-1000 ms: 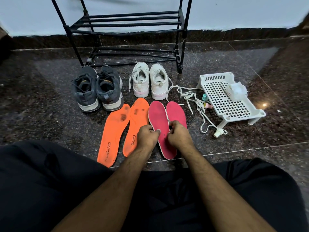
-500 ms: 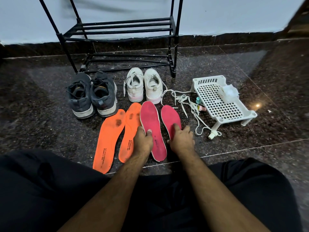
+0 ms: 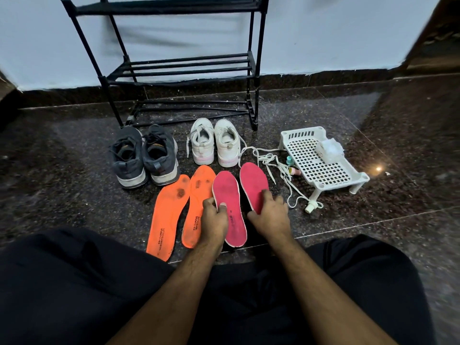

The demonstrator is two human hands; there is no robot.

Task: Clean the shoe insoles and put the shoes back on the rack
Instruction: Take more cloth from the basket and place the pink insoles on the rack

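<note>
The black shoe rack (image 3: 179, 68) stands empty against the wall, with the grey pair of shoes (image 3: 144, 155) and the white pair of shoes (image 3: 215, 143) on the granite floor (image 3: 74, 195) just in front of it. Four insoles lie in a row nearer the person: two orange insoles (image 3: 181, 210), both soiled at the forefoot, and two pink insoles (image 3: 231, 197).

Step in hand, as judged: taking up or squaring the pink pair for cleaning. Recommended practice: lift one insole at a time by its edge, keep the face upward, and keep it apart from the loose white laces (image 3: 276, 168) lying just beside it. Wipes or cloth appear to sit on the white plastic tray (image 3: 311, 158); contents not clearly legible.

Left hand (image 3: 214, 220): fingers curled, thumb on the face of the left pink insole, pinching its inner edge.

Right hand (image 3: 270, 215): fingers curled over the heel end of the right pink insole (image 3: 252, 183), holding it.
</note>
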